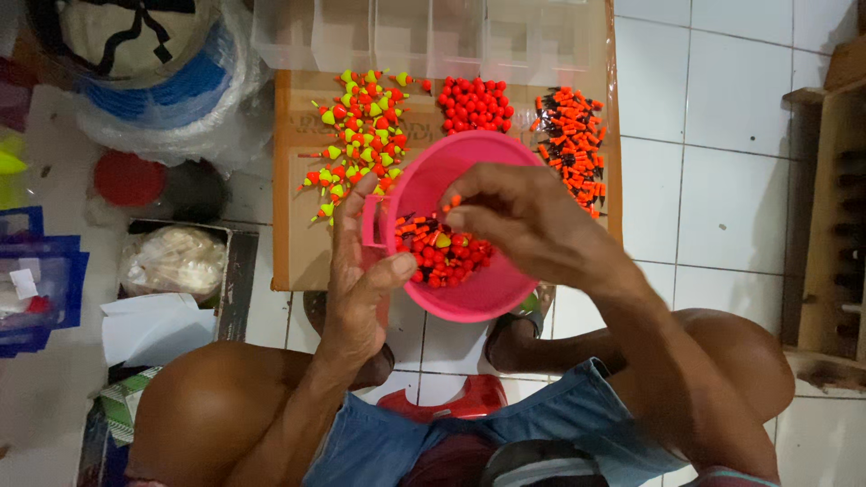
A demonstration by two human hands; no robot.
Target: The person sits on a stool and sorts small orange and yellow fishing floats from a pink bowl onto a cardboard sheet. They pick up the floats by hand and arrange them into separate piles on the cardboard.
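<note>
At the centre of the frame the left hand [361,271] grips the near rim of a pink plastic bowl [478,298], thumb hooked over the edge and fingers wrapped behind a small side handle. The right hand [523,221] reaches into the bowl from the right, its fingertips pinched together on a small orange float [454,202] (only its tip shows). Inside the bowl lies a jumble of mixed floats [442,252]: round red beads, orange-and-black sticks and a few yellow-green ones.

The bowl hangs over the lower edge of a flat cardboard sheet [293,180] lying on white floor tiles. On the sheet, toward the top of the frame, sit three sorted heaps: red-and-yellow teardrop floats [361,135] on the left, smooth red balls [475,104] in the middle, slim orange-and-black floats [570,144] on the right. Clear plastic compartment boxes [433,36] stand along the sheet's upper edge.
</note>
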